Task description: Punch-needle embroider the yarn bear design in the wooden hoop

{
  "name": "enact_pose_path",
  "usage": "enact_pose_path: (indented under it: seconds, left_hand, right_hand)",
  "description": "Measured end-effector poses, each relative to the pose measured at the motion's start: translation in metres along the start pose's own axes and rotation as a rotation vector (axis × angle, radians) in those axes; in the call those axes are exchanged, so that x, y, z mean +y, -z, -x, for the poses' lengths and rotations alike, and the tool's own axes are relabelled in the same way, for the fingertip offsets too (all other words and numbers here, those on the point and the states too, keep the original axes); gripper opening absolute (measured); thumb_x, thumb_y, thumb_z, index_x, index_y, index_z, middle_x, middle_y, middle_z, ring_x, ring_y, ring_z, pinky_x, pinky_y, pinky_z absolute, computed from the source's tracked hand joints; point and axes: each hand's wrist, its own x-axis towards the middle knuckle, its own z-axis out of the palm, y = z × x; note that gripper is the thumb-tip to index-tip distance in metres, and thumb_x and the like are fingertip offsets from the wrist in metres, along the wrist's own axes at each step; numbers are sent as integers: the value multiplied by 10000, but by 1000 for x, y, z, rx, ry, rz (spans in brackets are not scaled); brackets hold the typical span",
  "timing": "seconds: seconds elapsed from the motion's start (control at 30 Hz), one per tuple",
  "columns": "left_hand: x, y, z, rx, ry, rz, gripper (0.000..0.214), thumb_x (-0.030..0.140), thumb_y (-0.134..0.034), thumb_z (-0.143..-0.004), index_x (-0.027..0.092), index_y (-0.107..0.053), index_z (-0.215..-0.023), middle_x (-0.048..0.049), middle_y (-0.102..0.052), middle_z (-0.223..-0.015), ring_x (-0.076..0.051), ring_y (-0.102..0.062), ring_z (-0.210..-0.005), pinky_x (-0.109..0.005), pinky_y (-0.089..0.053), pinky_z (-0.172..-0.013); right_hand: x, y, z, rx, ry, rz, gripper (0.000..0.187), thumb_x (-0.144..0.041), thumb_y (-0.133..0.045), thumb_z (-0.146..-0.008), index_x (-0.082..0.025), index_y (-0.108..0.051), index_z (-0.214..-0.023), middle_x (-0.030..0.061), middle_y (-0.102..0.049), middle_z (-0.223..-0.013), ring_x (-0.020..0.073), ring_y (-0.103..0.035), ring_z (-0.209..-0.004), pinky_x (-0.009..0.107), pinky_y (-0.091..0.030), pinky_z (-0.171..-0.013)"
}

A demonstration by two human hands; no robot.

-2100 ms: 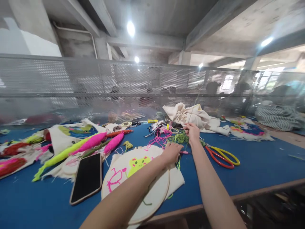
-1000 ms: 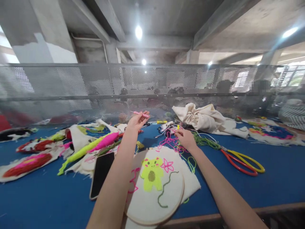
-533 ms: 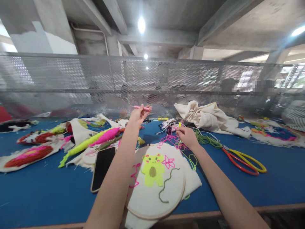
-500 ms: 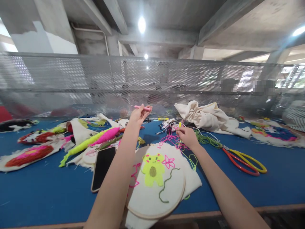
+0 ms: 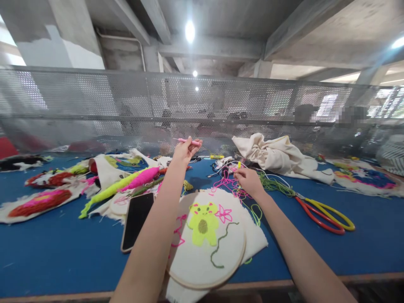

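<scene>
My left hand [image 5: 185, 151] is raised above the blue table [image 5: 63, 261] and pinches a thin pink needle tool [image 5: 186, 141]. My right hand [image 5: 249, 181] rests low on a tangle of pink and green yarn [image 5: 232, 186], fingers closed on a small yellow-tipped piece [image 5: 238, 164]. Between my forearms lies a round embroidery hoop [image 5: 208, 246] with cream cloth showing a neon yellow bear, a pink flower and a green squiggle.
A black phone [image 5: 136, 219] lies left of the hoop. Red-and-yellow scissors [image 5: 325, 214] lie to the right. Yarn skeins [image 5: 126, 185] and tufted pieces [image 5: 41, 201] cover the left side. Crumpled cream cloth [image 5: 277, 155] sits at the back by a perforated metal screen [image 5: 94, 105].
Two seconds ago both hands were down at the yarn tangle. My left hand rose with the pink needle tool; in the last half second both hands have barely moved.
</scene>
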Motion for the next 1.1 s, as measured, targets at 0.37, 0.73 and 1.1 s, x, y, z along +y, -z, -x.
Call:
enact_pose_path:
  seconds: [0.37,0.73,1.1]
  left_hand:
    - [-2,-6,5,-67,-49,-182,226,150,-473,-879,126,-517,-658,-59,-669,-654,-127,-648,-636,-306,-510,-769]
    - [-5,-12,10,-149,-78,-413,172,115,-644,-744,150,-477,-753,-53,-687,-732,-125,-638,-592,-318,-504,-713]
    - [-26,-30,20,-331,-137,-572,134,101,-671,-676,116,-639,-806,-17,-654,-678,-117,-604,-635,-253,-459,-648]
  right_hand:
    - [0,2,-1,-23,-33,-1,219,-178,-460,-713,-161,-649,-604,43,-622,-585,163,-536,-582,259,-353,-592]
    - [-9,6,1,-83,-107,-212,174,-224,-498,-681,-179,-591,-541,-10,-512,-441,133,-469,-454,257,-350,-519]
    - [-12,-10,-3,-192,-273,-696,133,-307,-551,-618,-182,-589,-593,-11,-545,-510,116,-498,-456,245,-416,-454]
